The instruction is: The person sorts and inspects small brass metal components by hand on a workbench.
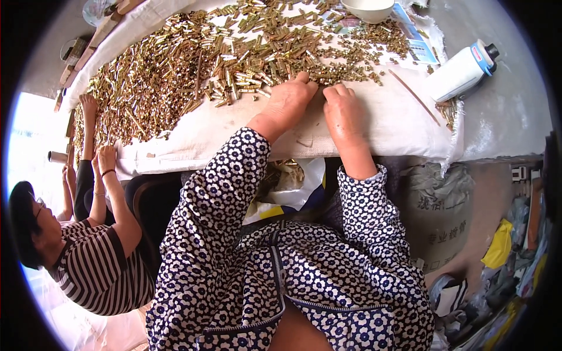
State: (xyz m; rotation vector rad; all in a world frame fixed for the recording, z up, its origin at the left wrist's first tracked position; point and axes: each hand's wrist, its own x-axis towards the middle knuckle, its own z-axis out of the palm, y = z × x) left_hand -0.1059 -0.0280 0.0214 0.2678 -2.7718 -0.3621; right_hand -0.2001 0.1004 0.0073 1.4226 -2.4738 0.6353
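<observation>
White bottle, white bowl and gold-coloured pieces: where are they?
White bottle (459, 74), head view: middle of its body.
White bowl (370, 14), head view: outer wall.
Gold-coloured pieces (155, 73), head view: dense left part.

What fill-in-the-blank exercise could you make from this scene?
1. Most brass-coloured pieces lie to the ____ of the white bottle.
2. Of the left hand and right hand, the thin brown stick is nearer the ____ one.
3. The nearest co-worker wears a shirt patterned with ____.

Missing words: left; right; stripes.
</observation>
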